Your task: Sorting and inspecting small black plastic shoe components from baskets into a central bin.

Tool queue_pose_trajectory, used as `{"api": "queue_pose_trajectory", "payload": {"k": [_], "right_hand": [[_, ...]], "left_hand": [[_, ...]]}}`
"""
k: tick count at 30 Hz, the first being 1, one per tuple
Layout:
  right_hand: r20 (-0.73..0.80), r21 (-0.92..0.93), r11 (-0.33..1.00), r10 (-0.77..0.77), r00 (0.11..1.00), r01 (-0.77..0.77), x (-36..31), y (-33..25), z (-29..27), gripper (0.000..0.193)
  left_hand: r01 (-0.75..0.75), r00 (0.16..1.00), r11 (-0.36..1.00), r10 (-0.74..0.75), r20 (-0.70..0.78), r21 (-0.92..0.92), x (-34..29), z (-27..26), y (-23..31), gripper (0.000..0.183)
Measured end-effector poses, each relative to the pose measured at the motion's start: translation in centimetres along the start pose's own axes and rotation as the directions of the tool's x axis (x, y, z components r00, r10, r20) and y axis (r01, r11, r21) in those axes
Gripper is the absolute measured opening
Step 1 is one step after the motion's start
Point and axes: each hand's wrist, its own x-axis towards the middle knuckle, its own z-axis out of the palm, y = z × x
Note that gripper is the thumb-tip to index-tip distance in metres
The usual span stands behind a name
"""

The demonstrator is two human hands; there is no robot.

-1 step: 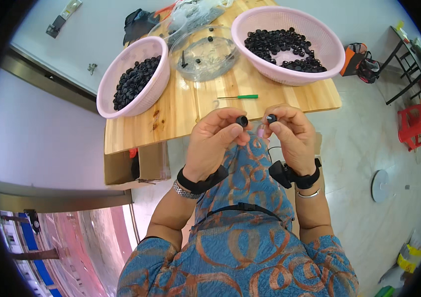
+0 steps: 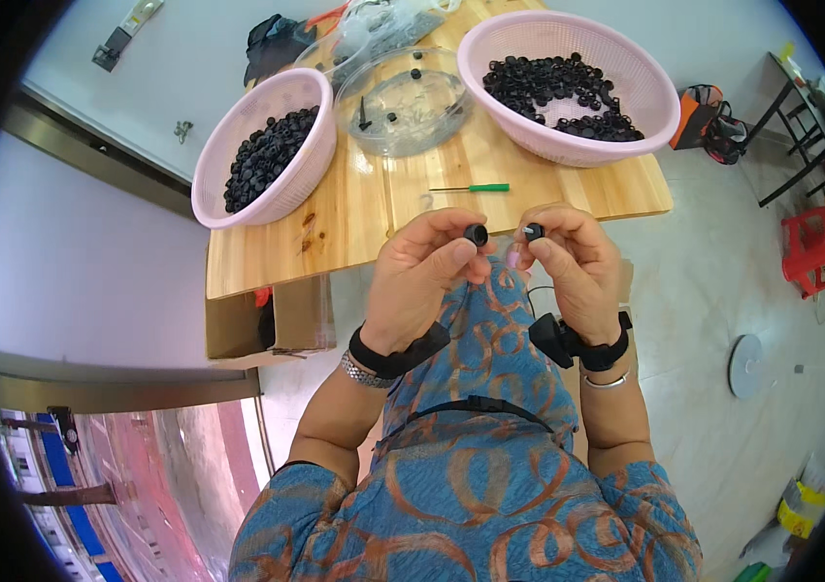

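In front of the table edge, my left hand (image 2: 417, 276) pinches a small black round cap (image 2: 476, 235) between thumb and fingers. My right hand (image 2: 579, 262) grips a small black round part (image 2: 534, 232) with a pale tip showing at its side. The two pieces are held at about the same height, a short gap apart. Just beyond my hands, a thin screwdriver (image 2: 485, 188) with a green handle lies on the wooden table (image 2: 374, 209). Fingertips partly cover both pieces, so their exact kind is unclear.
A pink basket (image 2: 320, 145) heaped with black pieces stands at the left, a larger pink basket (image 2: 660, 116) with black ring-like pieces at the right. Between them sits a clear plastic lid (image 2: 398, 141) with a few black parts. A red stool (image 2: 815, 252) stands on the floor.
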Motion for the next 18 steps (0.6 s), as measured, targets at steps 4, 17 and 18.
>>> {"api": "queue_pose_trajectory", "payload": {"k": [4, 17, 18], "right_hand": [[0.018, -0.133, 0.991, 0.027, 0.999, -0.025, 0.0, -0.5, 1.1, 0.023], [0.149, -0.657, 0.671, -0.331, 0.932, 0.344, 0.3, -0.8, 3.6, 0.02], [0.148, -0.654, 0.674, -0.331, 0.932, 0.343, 0.3, -0.9, 3.8, 0.02]], "left_hand": [[-0.008, 1.0, 0.994, 0.007, -0.01, -0.106, -0.2, -0.5, -0.1, 0.03], [-0.019, 0.998, 0.995, 0.013, -0.062, -0.096, -1.1, -0.3, 0.0, 0.032], [-0.018, 0.998, 0.995, 0.012, -0.063, -0.093, -1.1, -0.4, 0.0, 0.032]]}}
